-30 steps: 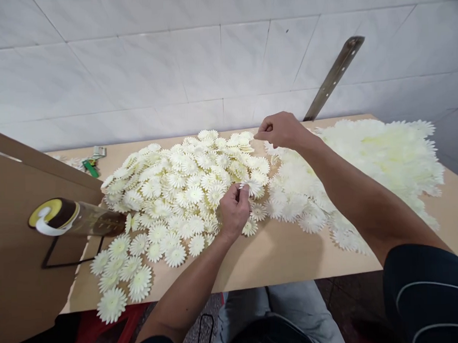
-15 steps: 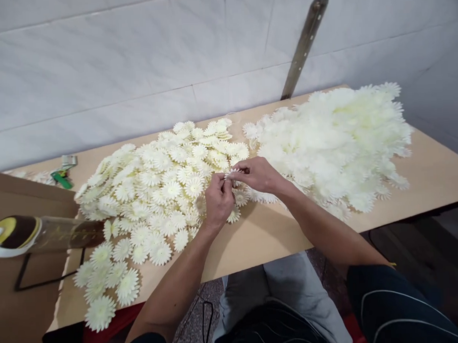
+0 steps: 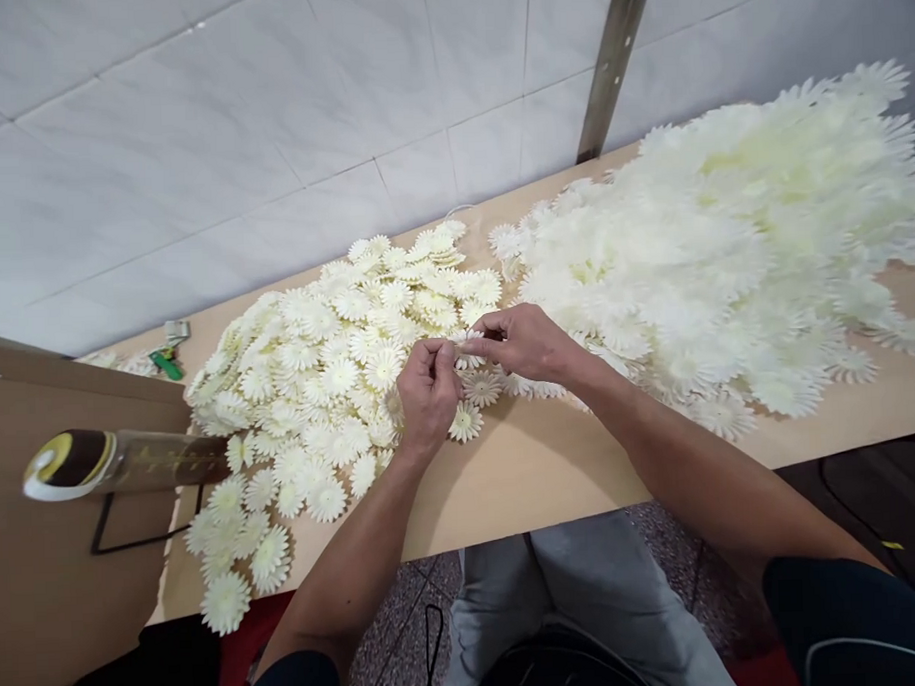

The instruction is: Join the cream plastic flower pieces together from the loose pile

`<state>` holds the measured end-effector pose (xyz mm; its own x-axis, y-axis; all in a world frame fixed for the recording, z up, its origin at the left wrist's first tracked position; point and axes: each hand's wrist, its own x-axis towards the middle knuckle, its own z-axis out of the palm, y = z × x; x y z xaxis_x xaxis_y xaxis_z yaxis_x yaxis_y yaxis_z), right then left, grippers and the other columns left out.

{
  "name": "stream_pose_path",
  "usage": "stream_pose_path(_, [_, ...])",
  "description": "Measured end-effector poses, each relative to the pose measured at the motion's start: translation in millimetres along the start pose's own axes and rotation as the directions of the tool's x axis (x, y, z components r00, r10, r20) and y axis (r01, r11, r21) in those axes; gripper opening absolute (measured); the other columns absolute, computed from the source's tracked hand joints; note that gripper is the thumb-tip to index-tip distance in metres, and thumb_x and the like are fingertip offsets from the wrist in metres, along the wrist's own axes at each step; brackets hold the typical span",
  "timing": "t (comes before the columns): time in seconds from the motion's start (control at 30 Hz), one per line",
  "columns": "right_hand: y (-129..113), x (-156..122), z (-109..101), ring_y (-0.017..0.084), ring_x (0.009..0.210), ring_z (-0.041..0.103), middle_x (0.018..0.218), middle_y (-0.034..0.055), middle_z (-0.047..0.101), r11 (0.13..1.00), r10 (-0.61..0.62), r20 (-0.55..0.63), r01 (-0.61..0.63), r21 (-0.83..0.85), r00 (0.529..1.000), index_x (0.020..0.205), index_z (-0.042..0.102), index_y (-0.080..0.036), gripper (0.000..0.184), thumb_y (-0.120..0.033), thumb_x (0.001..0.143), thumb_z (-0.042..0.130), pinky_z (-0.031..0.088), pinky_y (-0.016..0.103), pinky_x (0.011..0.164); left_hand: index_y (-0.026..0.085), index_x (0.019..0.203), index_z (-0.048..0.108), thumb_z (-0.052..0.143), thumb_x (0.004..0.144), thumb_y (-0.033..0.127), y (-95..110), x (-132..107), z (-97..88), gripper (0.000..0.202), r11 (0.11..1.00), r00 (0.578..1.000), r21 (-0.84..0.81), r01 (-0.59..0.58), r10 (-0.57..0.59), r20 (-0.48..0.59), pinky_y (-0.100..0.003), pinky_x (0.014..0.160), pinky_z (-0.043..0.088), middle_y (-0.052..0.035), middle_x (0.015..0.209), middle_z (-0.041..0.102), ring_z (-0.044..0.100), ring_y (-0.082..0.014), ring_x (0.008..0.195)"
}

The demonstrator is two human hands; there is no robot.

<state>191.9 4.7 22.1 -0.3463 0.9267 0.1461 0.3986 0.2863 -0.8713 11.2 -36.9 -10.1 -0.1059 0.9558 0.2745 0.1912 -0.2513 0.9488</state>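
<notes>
My left hand is closed in a pinch at the front of a pile of cream-white artificial flowers. What its fingertips hold is too small to make out. Close beside it, my right hand pinches a white artificial flower, partly covered by the fingers. The two sets of fingertips almost touch. Just below them, single flower heads lie on the table.
A larger heap of paler flower pieces spreads over the right of the table. At left stand a bottle with a brown liquid and a cardboard box. A green tool lies near the tiled wall.
The view has shifted, bringing the right heap closer. My fingertips have drawn slightly apart, with the small flower at the right hand's fingers.
</notes>
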Motion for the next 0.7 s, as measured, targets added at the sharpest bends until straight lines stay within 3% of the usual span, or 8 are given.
stream_pose_path(0.27, [-7,-1,12,0.015,0.062,0.043,0.057,-0.0032,0.042,0.987,-0.054,-0.096,0.039,-0.153,0.994,0.068,0.037,-0.025,0.047,-0.048,0.104,0.055,0.031,0.031,0.064,0.022,0.098,0.063,0.070,0.097,0.075,1,2,-0.6,0.053,0.989,0.998,-0.135,0.058,-0.053,0.038,-0.022,0.042,0.036,0.0093,0.055,0.052,0.051,-0.0088,0.040])
stream_pose_path(0.47, [-5,1,20,0.013,0.059,0.036,0.057,-0.0038,0.039,0.983,-0.064,-0.194,0.028,-0.179,0.979,0.065,0.035,-0.026,0.050,-0.053,0.101,0.057,0.027,0.032,0.061,0.022,0.089,0.061,0.083,0.086,0.072,1,5,1.2,0.054,0.960,0.991,-0.245,0.134,-0.127,0.046,-0.020,0.039,0.033,0.0096,0.052,0.052,0.048,-0.0079,0.039])
stream_pose_path(0.6, [-4,0,18,0.013,0.059,0.037,0.056,-0.0039,0.038,0.988,-0.044,-0.154,0.020,-0.155,0.987,0.064,0.035,-0.025,0.050,-0.051,0.100,0.059,0.027,0.031,0.060,0.022,0.084,0.062,0.084,0.085,0.072,2,6,0.1,0.054,0.960,0.989,-0.238,0.149,-0.144,0.040,-0.020,0.040,0.033,0.0080,0.049,0.054,0.044,-0.0078,0.038])
stream_pose_path(0.7, [-6,-2,16,0.013,0.057,0.043,0.057,-0.0046,0.039,1.000,0.004,-0.091,-0.007,-0.030,0.996,0.067,0.037,-0.026,0.052,-0.060,0.097,0.063,0.031,0.029,0.056,0.021,0.083,0.063,0.083,0.086,0.072,4,5,-0.4,0.054,0.970,0.992,-0.214,0.114,-0.122,-0.021,-0.021,0.041,0.033,0.0074,0.048,0.054,0.044,-0.0080,0.039])
